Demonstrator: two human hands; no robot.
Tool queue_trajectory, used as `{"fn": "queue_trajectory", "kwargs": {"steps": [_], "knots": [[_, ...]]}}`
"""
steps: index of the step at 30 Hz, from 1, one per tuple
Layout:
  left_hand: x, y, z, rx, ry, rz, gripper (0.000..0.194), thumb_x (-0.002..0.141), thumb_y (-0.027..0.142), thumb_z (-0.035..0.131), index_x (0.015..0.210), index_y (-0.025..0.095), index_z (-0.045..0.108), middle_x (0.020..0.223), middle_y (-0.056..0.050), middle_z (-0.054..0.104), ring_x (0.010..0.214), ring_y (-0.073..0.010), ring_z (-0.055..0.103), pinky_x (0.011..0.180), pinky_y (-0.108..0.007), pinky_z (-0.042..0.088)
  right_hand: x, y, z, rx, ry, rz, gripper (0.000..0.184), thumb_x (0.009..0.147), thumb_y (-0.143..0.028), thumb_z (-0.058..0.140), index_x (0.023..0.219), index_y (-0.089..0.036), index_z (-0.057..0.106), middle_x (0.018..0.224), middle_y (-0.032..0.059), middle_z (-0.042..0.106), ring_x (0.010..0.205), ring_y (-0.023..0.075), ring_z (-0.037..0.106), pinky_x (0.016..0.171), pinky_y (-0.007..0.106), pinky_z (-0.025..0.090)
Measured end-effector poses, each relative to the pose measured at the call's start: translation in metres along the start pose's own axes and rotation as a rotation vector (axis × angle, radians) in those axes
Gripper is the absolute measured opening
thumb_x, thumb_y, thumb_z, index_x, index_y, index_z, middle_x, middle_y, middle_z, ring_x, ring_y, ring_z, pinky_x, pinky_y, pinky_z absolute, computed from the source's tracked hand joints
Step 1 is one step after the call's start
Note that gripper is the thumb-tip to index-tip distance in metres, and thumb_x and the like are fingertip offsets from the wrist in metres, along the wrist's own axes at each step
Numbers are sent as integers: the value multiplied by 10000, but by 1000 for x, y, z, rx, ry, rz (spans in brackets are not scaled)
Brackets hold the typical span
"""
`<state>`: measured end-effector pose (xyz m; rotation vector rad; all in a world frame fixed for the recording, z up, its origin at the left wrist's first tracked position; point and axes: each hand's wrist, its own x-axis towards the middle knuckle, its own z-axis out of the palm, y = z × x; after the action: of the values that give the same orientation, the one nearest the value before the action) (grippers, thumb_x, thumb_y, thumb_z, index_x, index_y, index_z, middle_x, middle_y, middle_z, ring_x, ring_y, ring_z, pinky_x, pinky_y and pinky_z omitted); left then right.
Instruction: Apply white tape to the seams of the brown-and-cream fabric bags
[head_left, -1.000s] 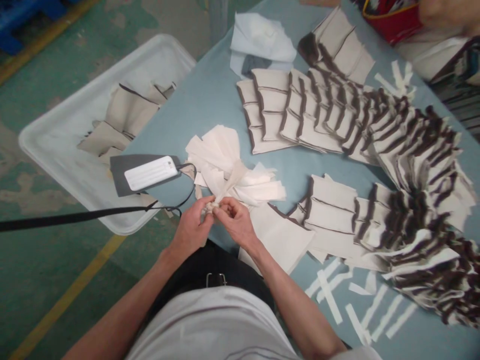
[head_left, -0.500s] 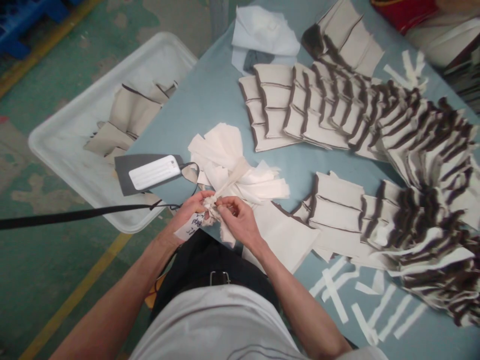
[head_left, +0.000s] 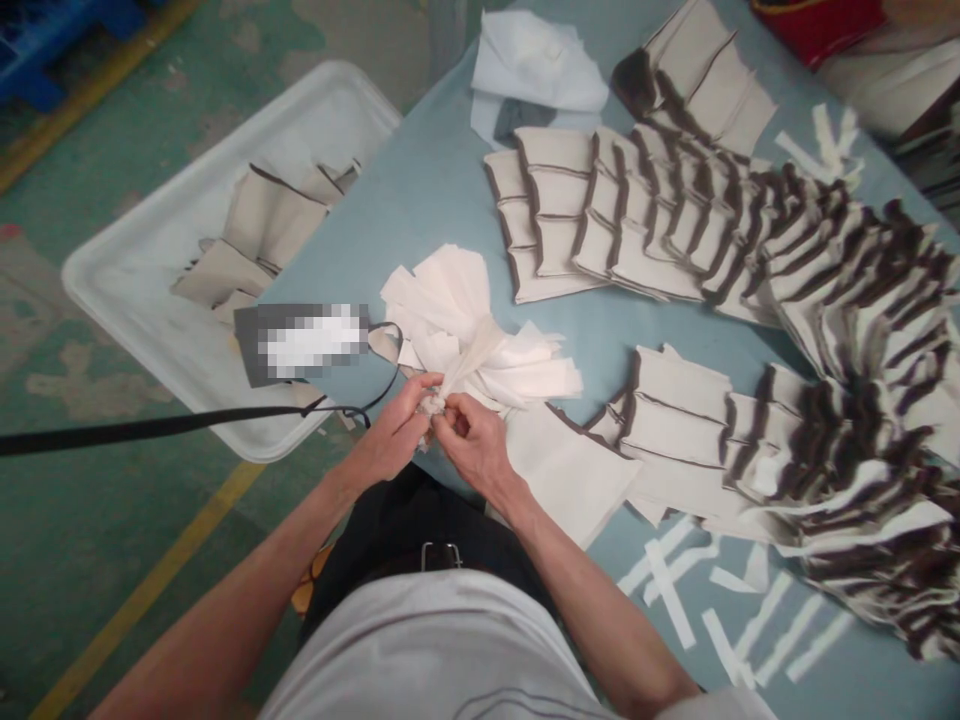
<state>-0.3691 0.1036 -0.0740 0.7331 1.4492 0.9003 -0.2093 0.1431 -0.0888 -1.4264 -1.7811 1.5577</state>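
Observation:
A bundle of thin cream cloth strips (head_left: pixel 450 290) lies fanned out on the table, and its gathered, twisted end (head_left: pixel 474 352) runs down to my hands. My left hand (head_left: pixel 397 435) is closed on a small crumpled knot (head_left: pixel 433 403) at that end. Opposite it, my right hand (head_left: pixel 476 440) pinches the same knot with thumb and fingertips. Both sets of fingers hide much of the knot. Just right of my right hand lies a flat cream cloth piece (head_left: pixel 574 475).
Long overlapping rows of dark-edged cream panels (head_left: pixel 559 200) cover the table's (head_left: pixel 442 180) right side. White strips (head_left: pixel 670 590) lie at front right. At left, a white tub (head_left: pixel 112 260) holds similar panels. A black cord (head_left: pixel 150 430) reaches toward my left hand beside a dark card (head_left: pixel 251 345).
My left hand has turned over the knot, and the handwritten white tag beside it is now out of sight. The loose cloth below my fingers is mostly hidden now.

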Motion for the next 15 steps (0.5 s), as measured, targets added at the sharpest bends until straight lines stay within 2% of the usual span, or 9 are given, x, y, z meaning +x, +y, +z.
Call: {"fn": "queue_trajectory", "kwargs": {"steps": [5,9,15], "knots": [[5,-1,0,93,-64,50,397,875,293,556,1254,227,656,919,-14,715,813,-201,670,749,-298,546,3,4,-3,-57,-7,50,116,885,-344,632,806,-259,640,642,-52,555,616,168,487,657,308,338],[7,2,-2,247,-2,115,372,832,252,588,1196,226,661,1077,-67,750,1024,-262,693,982,-378,550,8,2,-6,-98,10,112,171,845,-304,653,714,-259,553,618,-54,535,612,167,462,645,314,285],[1,9,-9,492,38,163,285,809,251,693,1091,245,729,1091,-65,780,1025,-297,707,1012,-395,520,12,2,-17,-33,-115,170,252,865,-390,635,684,-251,527,605,-66,501,603,146,440,604,288,288]]}}
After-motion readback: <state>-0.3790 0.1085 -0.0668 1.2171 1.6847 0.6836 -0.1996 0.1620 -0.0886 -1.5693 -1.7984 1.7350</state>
